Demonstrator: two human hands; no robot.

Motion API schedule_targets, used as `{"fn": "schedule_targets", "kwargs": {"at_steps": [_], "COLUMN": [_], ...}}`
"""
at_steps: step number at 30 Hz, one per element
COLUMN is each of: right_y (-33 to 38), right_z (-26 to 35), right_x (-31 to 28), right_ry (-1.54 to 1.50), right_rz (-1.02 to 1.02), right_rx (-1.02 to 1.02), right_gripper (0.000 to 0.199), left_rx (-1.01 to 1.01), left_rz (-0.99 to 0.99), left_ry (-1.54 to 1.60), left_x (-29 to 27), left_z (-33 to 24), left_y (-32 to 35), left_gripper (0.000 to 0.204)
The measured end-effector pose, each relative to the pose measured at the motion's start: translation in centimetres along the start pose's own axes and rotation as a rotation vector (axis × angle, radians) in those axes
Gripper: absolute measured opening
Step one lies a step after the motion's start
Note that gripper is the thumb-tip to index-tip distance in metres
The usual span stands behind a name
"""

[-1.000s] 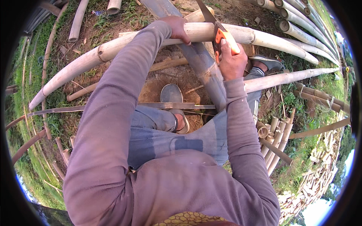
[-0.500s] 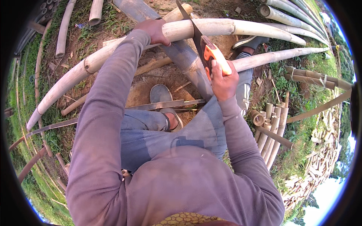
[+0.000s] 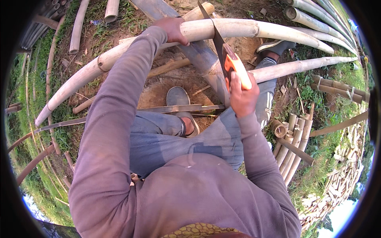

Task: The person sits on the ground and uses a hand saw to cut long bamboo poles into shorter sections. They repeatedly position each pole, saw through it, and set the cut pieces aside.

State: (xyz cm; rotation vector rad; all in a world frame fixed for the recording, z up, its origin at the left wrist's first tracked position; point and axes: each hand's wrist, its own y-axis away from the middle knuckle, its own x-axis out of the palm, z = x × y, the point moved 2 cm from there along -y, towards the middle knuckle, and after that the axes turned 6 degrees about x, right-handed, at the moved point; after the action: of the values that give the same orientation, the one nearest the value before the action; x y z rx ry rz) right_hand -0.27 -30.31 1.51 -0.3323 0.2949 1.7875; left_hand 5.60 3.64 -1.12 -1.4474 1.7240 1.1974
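Pole (image 3: 234, 27) at 12 o'clock, spanning approx 9 to 2; prob stiff, fairly light for its length if hollow, smooth enough to roll, so best hold = full wrap near saw (image 3: 235, 63), clear of teeth. Looks pale cream w/ tan patches, ringed nodes, curved (part may be lens). L hand (image 3: 172, 30) grips pole nr 12, R hand (image 3: 244, 95) wraps orange saw handle at 2, blade across pole.
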Motion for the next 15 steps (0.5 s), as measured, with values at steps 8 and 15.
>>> {"fn": "schedule_targets", "kwargs": {"at_steps": [8, 15], "right_y": [4.0, 6.4], "right_z": [2.3, 0.7], "right_x": [-2.0, -3.1], "right_ry": [-0.01, -0.006], "right_rz": [0.052, 0.004], "right_rx": [0.087, 0.047], "right_gripper": [0.018, 0.023], "left_rx": [0.002, 0.015], "left_rz": [0.035, 0.029], "left_ry": [-0.02, -0.005], "left_x": [-0.2, 0.5], "left_z": [0.4, 1.0], "left_y": [0.2, -0.6], "left_gripper": [0.086, 0.085]}}
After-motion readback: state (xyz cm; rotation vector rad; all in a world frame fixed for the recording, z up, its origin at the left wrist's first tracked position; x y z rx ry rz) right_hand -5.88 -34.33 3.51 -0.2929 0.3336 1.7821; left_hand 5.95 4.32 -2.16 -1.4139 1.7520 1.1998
